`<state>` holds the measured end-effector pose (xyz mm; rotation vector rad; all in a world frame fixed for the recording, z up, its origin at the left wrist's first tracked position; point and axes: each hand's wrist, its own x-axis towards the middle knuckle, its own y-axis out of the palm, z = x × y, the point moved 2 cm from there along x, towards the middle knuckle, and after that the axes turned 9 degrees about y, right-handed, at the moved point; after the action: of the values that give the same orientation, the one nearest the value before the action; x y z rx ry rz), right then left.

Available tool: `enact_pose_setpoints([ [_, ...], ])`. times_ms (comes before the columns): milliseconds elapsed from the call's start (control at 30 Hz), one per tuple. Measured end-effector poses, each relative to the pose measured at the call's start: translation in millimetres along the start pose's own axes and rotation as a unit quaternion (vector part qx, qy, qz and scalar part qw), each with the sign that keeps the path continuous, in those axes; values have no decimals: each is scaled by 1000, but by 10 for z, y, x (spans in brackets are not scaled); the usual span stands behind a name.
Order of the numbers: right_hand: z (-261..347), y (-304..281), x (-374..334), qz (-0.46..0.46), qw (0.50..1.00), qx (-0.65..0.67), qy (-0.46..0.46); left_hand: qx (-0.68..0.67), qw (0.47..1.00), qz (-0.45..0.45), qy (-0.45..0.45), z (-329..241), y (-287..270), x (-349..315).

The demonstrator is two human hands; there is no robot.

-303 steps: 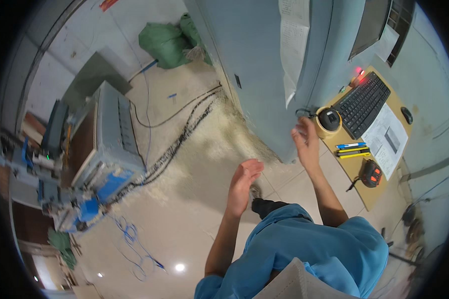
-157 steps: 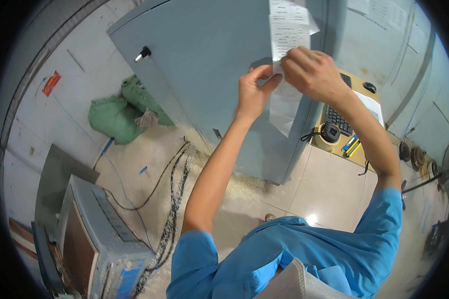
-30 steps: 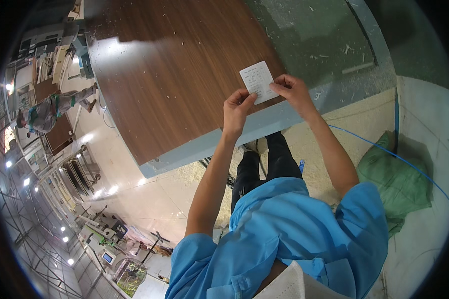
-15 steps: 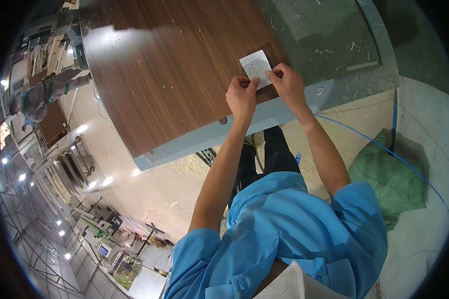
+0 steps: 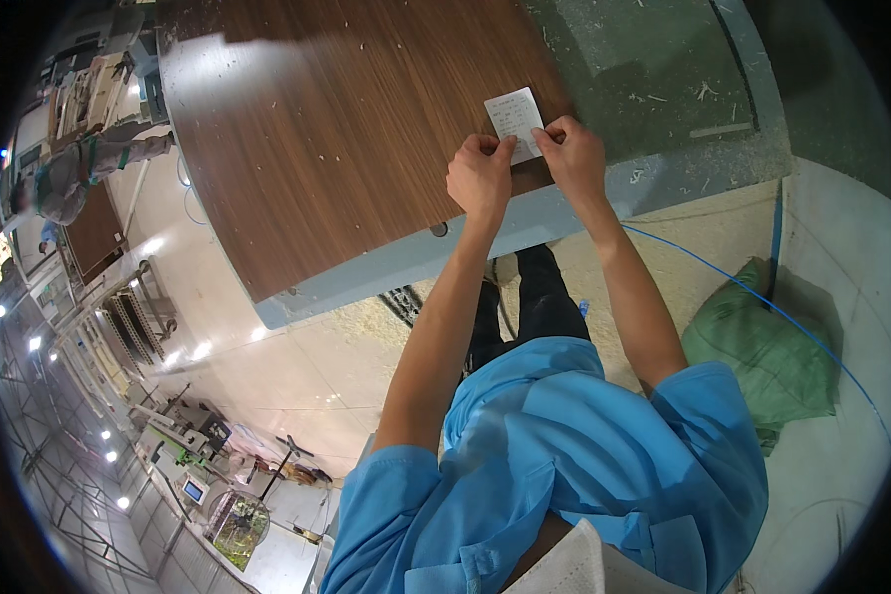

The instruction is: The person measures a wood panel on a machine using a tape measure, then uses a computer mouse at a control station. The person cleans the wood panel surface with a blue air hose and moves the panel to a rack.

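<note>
The work in hand looks like setting a printed white slip (image 5: 512, 111) on the brown wood-grain board (image 5: 366, 129), close to the board's right edge and near edge — whether it lies flat, I can't tell from here. The next move probably calls for holding it square and pressing evenly. The left hand (image 5: 480, 176) has its fingers pinched on the slip's near end from the left, the right hand (image 5: 576, 163) likewise from the right — no gap showing. Both forearms (image 5: 636, 277) reach forward over the desk's (image 5: 366, 277) near edge, converging.
</note>
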<state>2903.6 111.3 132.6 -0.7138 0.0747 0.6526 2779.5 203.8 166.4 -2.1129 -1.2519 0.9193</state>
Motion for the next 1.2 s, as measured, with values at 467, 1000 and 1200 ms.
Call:
enact_pose_setpoints([
  [467, 103, -43, 4, 6, 998, -67, 16, 42, 998, 12, 39, -39, -14, 30],
  [1000, 821, 769, 243, -106, 915, -300, -247, 49, 982, 139, 119, 1082, -381, -1090],
  [1200, 367, 689, 101, -158, 890, -346, -249, 46, 991, 115, -57, 2284, -882, -1963],
])
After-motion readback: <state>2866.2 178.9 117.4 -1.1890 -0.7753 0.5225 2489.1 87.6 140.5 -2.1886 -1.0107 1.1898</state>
